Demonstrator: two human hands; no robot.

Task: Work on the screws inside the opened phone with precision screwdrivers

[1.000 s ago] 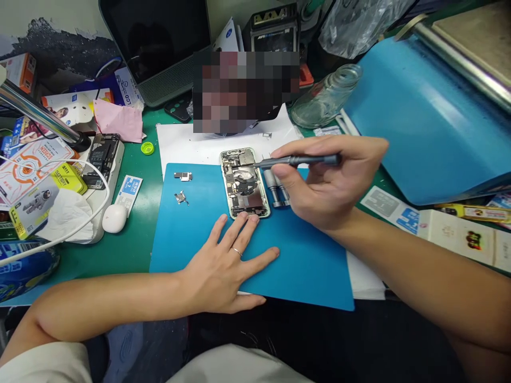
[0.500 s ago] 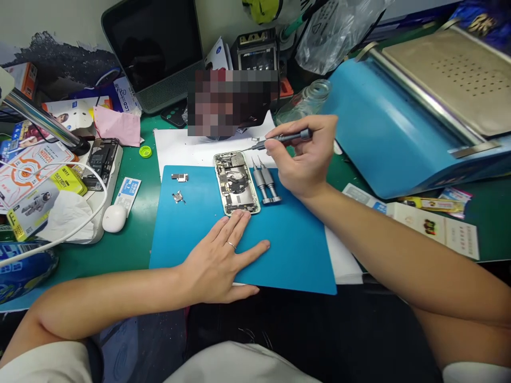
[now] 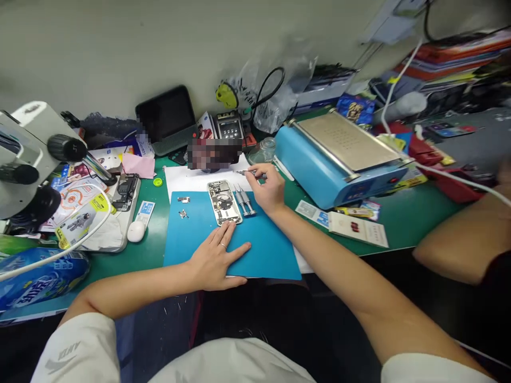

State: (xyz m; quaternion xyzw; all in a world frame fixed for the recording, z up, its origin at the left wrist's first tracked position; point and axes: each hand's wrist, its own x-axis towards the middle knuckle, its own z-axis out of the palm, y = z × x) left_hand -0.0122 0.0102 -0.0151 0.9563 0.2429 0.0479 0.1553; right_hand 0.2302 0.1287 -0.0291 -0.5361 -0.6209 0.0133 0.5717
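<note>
An opened phone with its inner parts showing lies on the blue mat. My left hand rests on the mat, fingers spread, its fingertips at the phone's lower edge. Above the two grey screwdrivers beside the phone, my right hand grips another slim dark screwdriver. Its tip points left, near the phone's upper right; contact cannot be made out. Left of the phone are a small metal plate and a small bracket-like part.
A blue machine with a metal plate top stands at right, by a cigarette-style box. A microscope and a white earbud case are at left. Another person's arm reaches in at far right.
The head view has tilted up and widened, bringing the microscope, more wall and another person's arm into view. My left hand stays by the phone; the right still holds the screwdriver.
</note>
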